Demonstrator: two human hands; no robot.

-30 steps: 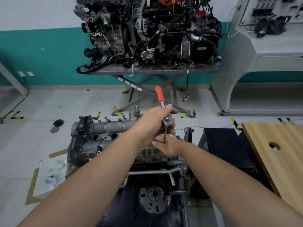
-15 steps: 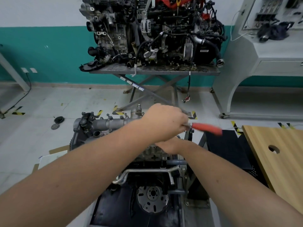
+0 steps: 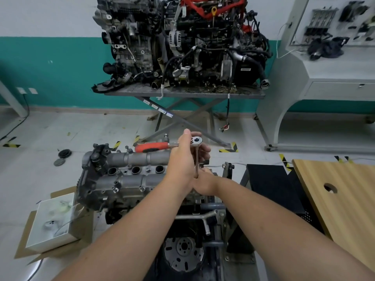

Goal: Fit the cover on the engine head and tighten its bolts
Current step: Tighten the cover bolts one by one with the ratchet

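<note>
The grey metal cover (image 3: 129, 175) sits on the engine head on its stand, low in the middle of the view. A ratchet wrench (image 3: 154, 147) with an orange-red handle pointing left stands over the cover's right end on a long steel extension (image 3: 196, 159). My left hand (image 3: 182, 159) grips the ratchet at its head. Lower down, my right hand (image 3: 205, 181) holds the foot of the extension against the cover. The bolt under the socket is hidden by my hands.
A second engine (image 3: 182, 41) stands on a scissor table at the back. A wooden bench (image 3: 345, 199) with a round hole is at the right, a black box (image 3: 269, 183) beside it. A white box on cardboard (image 3: 52, 220) lies at the left, with black discs (image 3: 64, 154) on the floor.
The ratchet handle has swung round: it pointed up and away, then right, and now points left. My right hand has stayed at the foot of the extension.
</note>
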